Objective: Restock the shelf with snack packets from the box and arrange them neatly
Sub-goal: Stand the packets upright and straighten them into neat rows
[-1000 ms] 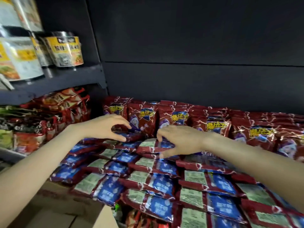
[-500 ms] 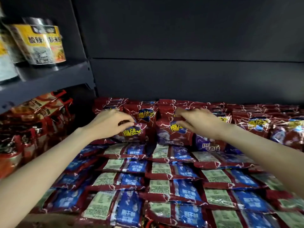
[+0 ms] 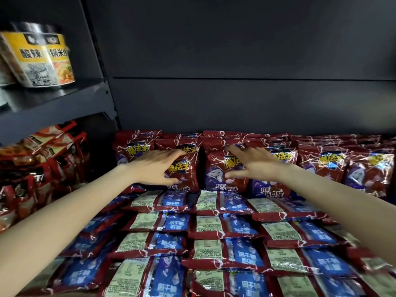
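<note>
- left hand [image 3: 156, 166]: fingers spread and mostly straight, thumb low, resting against front of an upright red snack packet [image 3: 182, 168]; looks like pressing, no clear pinch
- right hand [image 3: 255, 166]: fingers spread wide, thumb low, laid on the neighbouring upright packet [image 3: 220, 168]; touching, not wrapped round it
- both packets stand in the back row [image 3: 321, 163] of upright red packets against the dark shelf back panel [image 3: 235, 61]
- in front: flat packets [image 3: 216, 228], back-side up, overlapping in columns toward the camera
- box not in view; cannot tell how much stock is left
- step, judged: squaring up the standing row
- to do it well: push evenly with flat fingers, both packets together, so faces line up with neighbours; keep them upright, don't crush the bags, don't let forearms drag the flat rows below
- left side: other red packets [image 3: 42, 168] on lower shelf, noodle cup [image 3: 40, 58] on shelf above
</note>
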Motion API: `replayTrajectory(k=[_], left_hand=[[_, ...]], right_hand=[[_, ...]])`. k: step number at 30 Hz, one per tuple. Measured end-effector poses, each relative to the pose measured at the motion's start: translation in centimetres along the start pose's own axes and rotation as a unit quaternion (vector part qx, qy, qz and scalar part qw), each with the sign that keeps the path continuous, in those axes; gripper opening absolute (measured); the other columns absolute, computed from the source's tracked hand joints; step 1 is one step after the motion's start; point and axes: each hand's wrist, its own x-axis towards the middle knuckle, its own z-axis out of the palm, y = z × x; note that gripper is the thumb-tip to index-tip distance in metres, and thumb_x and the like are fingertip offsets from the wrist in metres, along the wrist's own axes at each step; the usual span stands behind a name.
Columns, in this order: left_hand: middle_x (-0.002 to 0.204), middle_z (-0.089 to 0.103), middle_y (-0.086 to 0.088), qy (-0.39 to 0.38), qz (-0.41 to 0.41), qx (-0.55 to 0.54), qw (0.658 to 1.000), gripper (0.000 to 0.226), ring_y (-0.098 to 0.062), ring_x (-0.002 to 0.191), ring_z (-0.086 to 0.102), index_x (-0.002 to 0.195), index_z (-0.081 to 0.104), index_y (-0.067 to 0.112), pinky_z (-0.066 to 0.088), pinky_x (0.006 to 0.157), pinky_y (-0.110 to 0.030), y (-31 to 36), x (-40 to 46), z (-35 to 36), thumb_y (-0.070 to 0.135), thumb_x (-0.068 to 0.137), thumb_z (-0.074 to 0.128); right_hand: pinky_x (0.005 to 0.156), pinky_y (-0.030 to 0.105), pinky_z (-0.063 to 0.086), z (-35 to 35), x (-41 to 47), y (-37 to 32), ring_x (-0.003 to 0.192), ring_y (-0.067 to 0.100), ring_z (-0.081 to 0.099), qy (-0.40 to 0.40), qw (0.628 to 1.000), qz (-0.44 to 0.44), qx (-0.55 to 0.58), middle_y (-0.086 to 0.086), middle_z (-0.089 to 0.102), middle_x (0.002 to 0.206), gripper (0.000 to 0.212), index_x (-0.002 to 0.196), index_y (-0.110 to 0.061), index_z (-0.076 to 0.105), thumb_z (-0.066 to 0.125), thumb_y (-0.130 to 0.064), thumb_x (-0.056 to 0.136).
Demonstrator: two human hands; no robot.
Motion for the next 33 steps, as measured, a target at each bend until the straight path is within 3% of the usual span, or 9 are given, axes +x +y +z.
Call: replayTrajectory(k=[3, 6, 9, 12, 16, 20, 27, 29, 33], left_hand=[[0.094, 0.057, 0.002, -0.023, -0.024, 0.005, 0.999, 0.074, -0.005, 0.061, 0.046, 0.149, 0.01, 0.024, 0.032, 0.053, -0.02, 0.2, 0.8, -0.4, 0.05, 0.093, 0.049], [0.071, 0.047, 0.006, -0.069, -0.027, -0.007, 0.997, 0.074, -0.007, 0.054, 0.043, 0.151, 0.009, 0.024, 0.033, 0.051, -0.017, 0.5, 0.9, -1.0, 0.049, 0.094, 0.047], [0.099, 0.057, 0.001, -0.106, 0.001, -0.029, 0.994, 0.074, -0.007, 0.069, 0.053, 0.151, 0.008, 0.025, 0.04, 0.066, -0.015, 0.7, 0.4, -1.7, 0.051, 0.093, 0.046], [0.092, 0.055, -0.002, -0.103, 0.026, -0.004, 0.994, 0.076, -0.009, 0.061, 0.046, 0.151, 0.009, 0.026, 0.038, 0.061, -0.023, 0.6, 0.7, -1.3, 0.054, 0.092, 0.047], [0.128, 0.056, -0.001, -0.027, 0.002, 0.034, 0.999, 0.074, -0.003, 0.05, 0.041, 0.149, 0.013, 0.031, 0.035, 0.045, -0.017, 0.7, 1.8, -0.4, 0.055, 0.09, 0.05], [0.146, 0.037, 0.005, 0.097, -0.016, -0.003, 0.995, 0.083, -0.014, 0.116, 0.051, 0.145, 0.012, 0.042, 0.045, 0.09, -0.024, 0.2, 2.3, 0.0, 0.052, 0.081, 0.065], [0.144, 0.03, -0.008, 0.26, 0.118, 0.068, 0.956, 0.064, -0.024, 0.123, 0.044, 0.144, 0.024, 0.032, 0.041, 0.099, -0.041, -1.1, 2.2, 1.4, 0.038, 0.089, 0.055], [0.154, 0.017, -0.007, 0.232, 0.16, 0.133, 0.95, 0.059, -0.026, 0.139, 0.025, 0.145, 0.026, 0.032, 0.029, 0.111, -0.048, -1.6, 2.6, 2.1, 0.037, 0.092, 0.051], [0.151, -0.034, 0.005, 0.095, 0.114, 0.169, 0.975, 0.091, -0.017, 0.139, -0.031, 0.146, -0.021, 0.035, -0.011, 0.115, -0.05, -1.9, 3.2, 3.0, 0.068, 0.086, 0.04]], right_hand=[[0.071, 0.026, 0.042, 0.0, 0.8, -0.2, 0.057, 0.006, 0.053, -0.028, 0.995, 0.017, 0.095, -0.001, 0.056, 0.068, 0.074, 0.149, -0.024, 0.021, 0.061, -0.043, 0.089], [0.092, 0.022, 0.038, -0.1, 0.5, -0.4, 0.101, 0.003, 0.06, -0.054, 0.989, -0.008, 0.141, 0.009, 0.053, 0.135, 0.073, 0.15, -0.023, 0.021, 0.061, -0.038, 0.09], [0.087, 0.007, 0.034, -0.4, -0.7, -0.7, 0.095, -0.026, 0.047, -0.087, 0.984, -0.047, 0.146, 0.009, 0.04, 0.145, 0.072, 0.15, -0.02, 0.019, 0.057, -0.038, 0.092], [0.099, 0.015, 0.03, -0.2, -0.7, -0.6, 0.123, 0.002, 0.043, -0.104, 0.982, -0.056, 0.151, 0.0, 0.03, 0.153, 0.073, 0.151, -0.021, 0.016, 0.055, -0.041, 0.092], [0.078, 0.021, 0.039, 0.4, 1.1, -0.3, 0.071, 0.001, 0.052, -0.016, 0.993, -0.006, 0.118, 0.006, 0.053, 0.135, 0.064, 0.142, -0.031, 0.029, 0.061, -0.043, 0.088], [0.074, 0.024, 0.039, 0.5, 1.7, -0.1, 0.09, 0.012, 0.05, 0.09, 0.992, -0.018, 0.083, 0.001, 0.047, 0.133, 0.056, 0.135, -0.031, 0.034, 0.064, -0.026, 0.088], [0.093, 0.039, 0.043, 2.2, 3.6, -0.4, 0.111, 0.027, 0.045, 0.176, 0.981, -0.055, -0.062, 0.007, 0.046, 0.121, 0.066, 0.131, -0.029, 0.048, 0.057, 0.006, 0.076], [0.098, 0.038, 0.037, 2.4, 3.7, -0.6, 0.119, 0.027, 0.039, 0.166, 0.98, -0.048, -0.101, 0.007, 0.041, 0.132, 0.074, 0.136, -0.033, 0.044, 0.055, 0.007, 0.075], [0.114, 0.045, 0.02, 3.2, 3.4, 0.6, 0.143, 0.028, 0.021, 0.157, 0.959, -0.101, -0.213, 0.005, 0.023, 0.156, 0.066, 0.147, -0.022, 0.031, 0.049, -0.011, 0.086]])
